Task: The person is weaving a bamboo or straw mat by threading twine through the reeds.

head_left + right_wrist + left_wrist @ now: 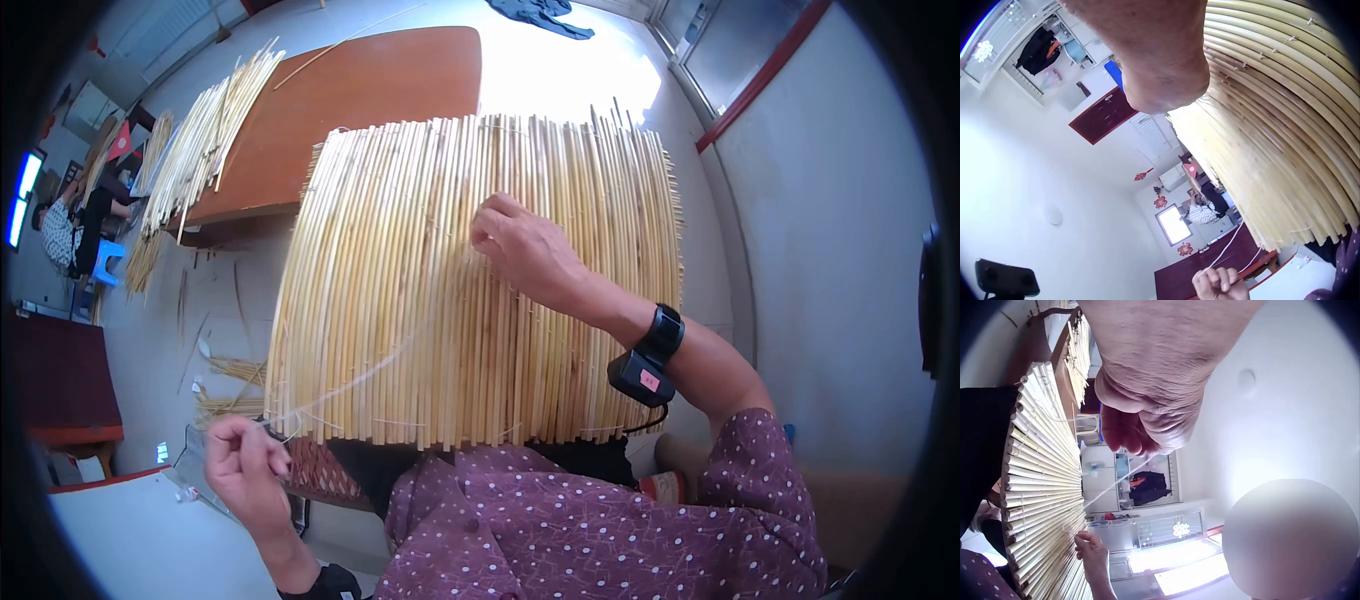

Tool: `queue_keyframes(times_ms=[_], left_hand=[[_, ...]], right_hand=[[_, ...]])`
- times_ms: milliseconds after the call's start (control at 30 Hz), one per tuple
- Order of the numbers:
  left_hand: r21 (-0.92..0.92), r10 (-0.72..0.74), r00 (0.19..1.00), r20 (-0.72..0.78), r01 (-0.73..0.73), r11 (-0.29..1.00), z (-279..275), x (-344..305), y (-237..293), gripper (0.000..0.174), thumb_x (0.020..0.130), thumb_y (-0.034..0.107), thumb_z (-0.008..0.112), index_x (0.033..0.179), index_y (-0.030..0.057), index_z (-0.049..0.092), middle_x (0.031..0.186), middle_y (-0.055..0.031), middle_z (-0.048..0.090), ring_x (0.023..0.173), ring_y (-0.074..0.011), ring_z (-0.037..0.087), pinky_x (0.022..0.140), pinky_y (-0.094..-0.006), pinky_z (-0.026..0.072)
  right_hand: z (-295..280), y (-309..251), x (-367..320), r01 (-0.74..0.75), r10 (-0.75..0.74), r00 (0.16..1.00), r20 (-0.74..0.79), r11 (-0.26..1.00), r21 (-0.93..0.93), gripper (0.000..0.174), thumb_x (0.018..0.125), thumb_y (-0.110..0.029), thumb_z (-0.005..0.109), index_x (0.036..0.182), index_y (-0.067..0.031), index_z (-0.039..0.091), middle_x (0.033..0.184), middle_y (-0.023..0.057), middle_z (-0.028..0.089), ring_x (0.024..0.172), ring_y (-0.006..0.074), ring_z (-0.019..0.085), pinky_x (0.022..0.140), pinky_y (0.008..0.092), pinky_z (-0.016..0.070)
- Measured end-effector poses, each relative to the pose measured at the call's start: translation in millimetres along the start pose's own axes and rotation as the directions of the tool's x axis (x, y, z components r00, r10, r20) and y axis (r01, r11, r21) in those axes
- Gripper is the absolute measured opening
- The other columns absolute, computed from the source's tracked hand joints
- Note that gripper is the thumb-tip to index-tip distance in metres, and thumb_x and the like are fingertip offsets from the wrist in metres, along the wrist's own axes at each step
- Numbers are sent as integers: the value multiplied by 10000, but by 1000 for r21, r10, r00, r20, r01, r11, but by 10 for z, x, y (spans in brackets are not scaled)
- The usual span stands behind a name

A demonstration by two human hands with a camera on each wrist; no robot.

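A mat of pale stalks [400, 260] lies across the person's lap, with short white stitches on it. Out at its near left corner, the left hand [248, 475] grips a white string [375, 368] in curled fingers; the string also shows taut in the left wrist view [1119, 481]. It runs over the mat towards the right hand [535, 250], whose fingertips pinch it low over the mat's middle. The exact pinch point is hidden in the head view. The right wrist view shows the left hand [1219, 284] beyond the stalk ends.
Behind the mat stands a brown table [380, 80] with a bundle of loose stalks [215, 125] on its left side. More stalks [235, 405] lie on the floor at the left. Another person [62, 235] sits at the far left, near a blue stool [108, 262].
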State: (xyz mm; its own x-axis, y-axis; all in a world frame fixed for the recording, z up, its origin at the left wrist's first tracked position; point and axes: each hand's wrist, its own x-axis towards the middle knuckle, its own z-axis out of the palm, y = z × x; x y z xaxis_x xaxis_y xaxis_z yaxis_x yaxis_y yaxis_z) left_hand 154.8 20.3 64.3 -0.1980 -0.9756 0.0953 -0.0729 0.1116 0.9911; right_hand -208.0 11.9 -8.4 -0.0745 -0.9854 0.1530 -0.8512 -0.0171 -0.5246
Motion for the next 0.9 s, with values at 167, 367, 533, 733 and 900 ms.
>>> queue_keyframes(times_ms=[167,367,533,733,900], left_hand=[[478,19,993,-119,40,877,-32,172,-222,100,938,54,554,1013,-12,556,782,-18,546,632,-74,492,586,-197,413],[515,486,834,261,-546,660,809,178,23,246,783,0,643,1027,-11,620,1004,-102,654,919,-200,630,848,-317,499],[178,-246,485,839,182,967,1485,33,-13,296,873,99,663,1135,-29,611,1039,-95,677,952,-152,651,811,-289,524],[158,-285,220,933,461,873,1919,10,63,298,963,161,592,1198,-23,592,1119,-73,661,1001,-148,649,856,-254,497],[8,-239,265,934,654,757,1964,-106,-13,292,993,156,527,1211,-25,594,1137,-76,651,1011,-124,613,850,-253,493]], right_hand=[[-326,-221,-55,-334,283,933,225,438,835,109,977,-137,543,939,-34,549,789,49,579,682,135,596,638,281,525],[-267,-323,155,-175,406,862,304,-324,930,79,992,-114,502,963,-41,505,772,51,557,650,122,569,579,259,516],[-114,-580,361,-86,408,867,287,-446,891,71,1005,-107,472,972,-57,511,780,23,531,671,112,544,607,252,511],[59,-619,407,-14,434,901,-7,45,999,99,982,-122,516,950,-30,530,771,41,577,666,114,590,595,260,521],[242,-532,357,267,80,880,-469,733,626,40,940,-45,520,944,-9,536,739,81,584,646,179,590,599,312,488]])
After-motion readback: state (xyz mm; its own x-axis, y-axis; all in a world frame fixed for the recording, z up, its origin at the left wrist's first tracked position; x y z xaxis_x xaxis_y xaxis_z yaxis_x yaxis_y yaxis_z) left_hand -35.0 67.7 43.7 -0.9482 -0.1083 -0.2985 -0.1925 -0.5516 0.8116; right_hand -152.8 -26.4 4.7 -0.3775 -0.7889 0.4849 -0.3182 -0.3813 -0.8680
